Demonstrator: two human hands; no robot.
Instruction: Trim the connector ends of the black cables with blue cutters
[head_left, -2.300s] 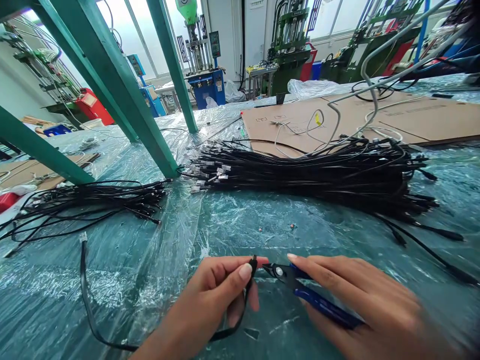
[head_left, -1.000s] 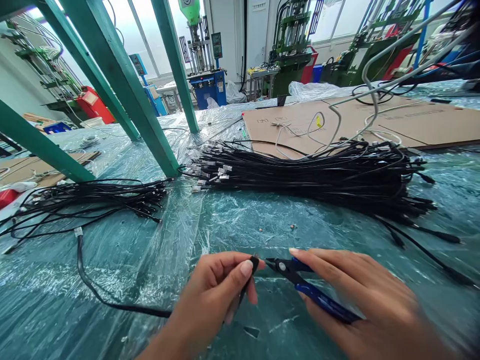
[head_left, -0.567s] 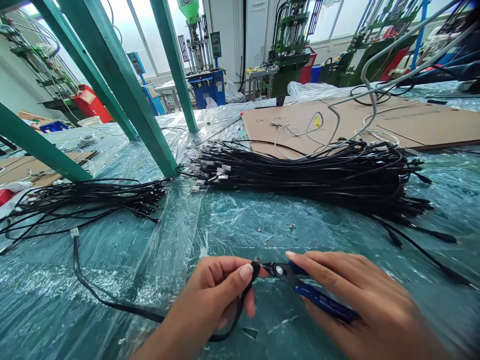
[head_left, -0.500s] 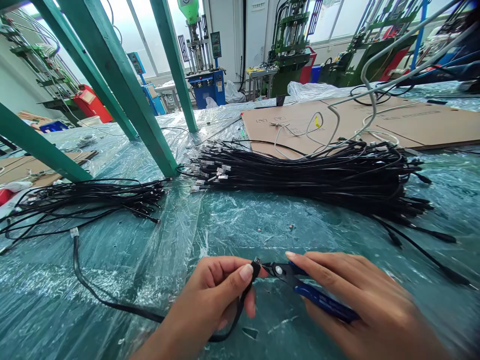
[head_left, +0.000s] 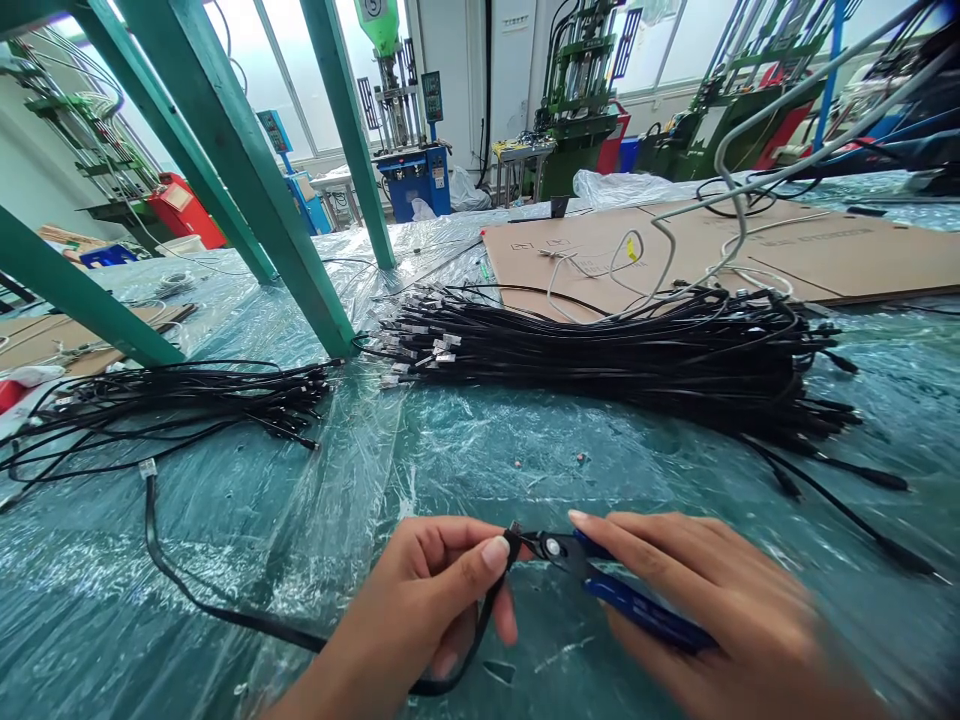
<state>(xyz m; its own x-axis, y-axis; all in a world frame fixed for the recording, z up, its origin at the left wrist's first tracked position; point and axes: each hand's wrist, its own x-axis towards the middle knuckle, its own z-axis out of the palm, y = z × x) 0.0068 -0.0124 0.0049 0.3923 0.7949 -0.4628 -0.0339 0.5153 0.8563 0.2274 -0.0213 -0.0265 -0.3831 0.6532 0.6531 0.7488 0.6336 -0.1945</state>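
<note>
Beams (head_left: 259, 190), four of them, flat-sided and painted green, slant across the left of the scene. Beneath them, at the near left, lies a loose pile of black cables (head_left: 187, 395), too tangled to count. The table (head_left: 450, 440) is dressed in clear, wrinkled plastic film over green, glossy with reflections.

One single cable (head_left: 217, 608), black, smooth and flattened, curves away from that pile. Its boxy silvery plug (head_left: 148, 467) rests on the film at the left; its other end, a small connector (head_left: 514, 530), is at near centre, pinched between thumb and forefinger of the left hand (head_left: 442, 590), with a loop hanging below.

Just right of the connector are the tips of one pair of nippers (head_left: 574, 560), dark metal with a round pale rivet and smooth blue handles. The right hand (head_left: 705, 580) grips those handles; contact between tips and connector is too small to make out.

Two coppery specks (head_left: 580, 458) lie beyond the nippers. Farther off, a thick bundle (head_left: 600, 360) of uncounted black cables stretches rightward, with brown printed cardboard (head_left: 825, 240) behind it at the far right.
</note>
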